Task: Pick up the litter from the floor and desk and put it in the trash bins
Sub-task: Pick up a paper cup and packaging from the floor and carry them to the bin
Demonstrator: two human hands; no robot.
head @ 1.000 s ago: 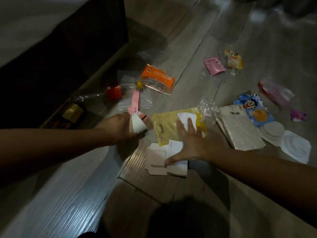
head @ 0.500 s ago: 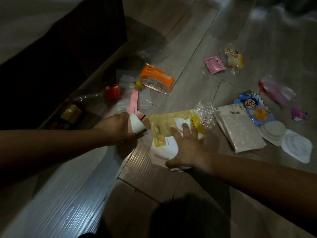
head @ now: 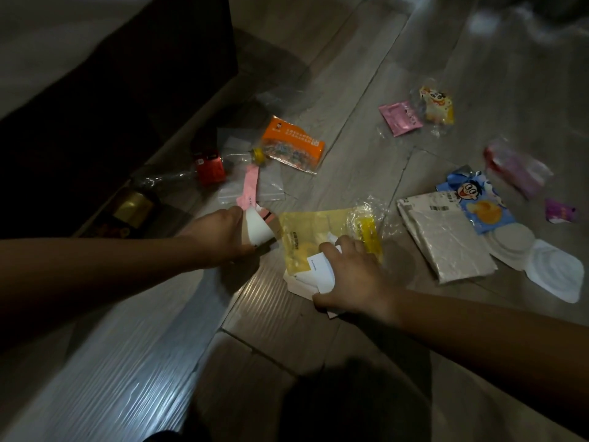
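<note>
Litter scraps [head: 320, 270], white paper, bunched under gripping right hand [head: 353, 275]; left hand [head: 220, 236] clutches curled white card [head: 258, 229].

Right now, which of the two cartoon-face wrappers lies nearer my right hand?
The blue wrapper, beside the grey bag; the yellow wrapper lies farther off, by the pink sachet.
</note>
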